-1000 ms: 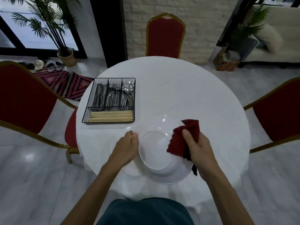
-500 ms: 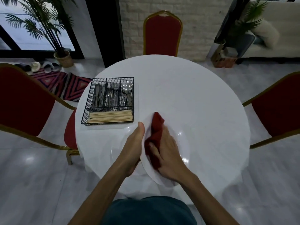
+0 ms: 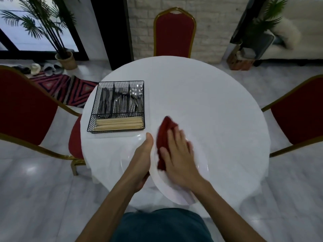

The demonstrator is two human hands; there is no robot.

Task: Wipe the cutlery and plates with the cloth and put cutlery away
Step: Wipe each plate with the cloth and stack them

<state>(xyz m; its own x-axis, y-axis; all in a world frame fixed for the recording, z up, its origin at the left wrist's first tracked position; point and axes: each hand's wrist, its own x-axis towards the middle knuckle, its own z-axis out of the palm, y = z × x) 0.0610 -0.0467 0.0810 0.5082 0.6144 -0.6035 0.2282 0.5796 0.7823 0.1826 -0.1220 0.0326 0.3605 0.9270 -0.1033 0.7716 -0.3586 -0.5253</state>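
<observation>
I hold a white plate (image 3: pixel 172 191) tilted above the near edge of the round white table (image 3: pixel 201 105). My left hand (image 3: pixel 142 154) grips the plate's left rim, thumb on top. My right hand (image 3: pixel 178 154) lies flat on the plate's face and presses a dark red cloth (image 3: pixel 164 137) against it. Beneath, another white plate (image 3: pixel 127 158) rests on the table. A black wire cutlery basket (image 3: pixel 117 107) stands at the table's left, holding knives, forks, spoons and a front row of wooden chopsticks.
Red chairs with gold frames stand at the left (image 3: pixel 26 105), far side (image 3: pixel 174 32) and right (image 3: pixel 300 110) of the table. A potted palm (image 3: pixel 64 58), shoes and a patterned rug (image 3: pixel 66 88) lie on the floor at the back left.
My right hand moved from the plate's right rim onto its face with the cloth and now wipes slightly farther up. The plate has tilted up on its left edge.
</observation>
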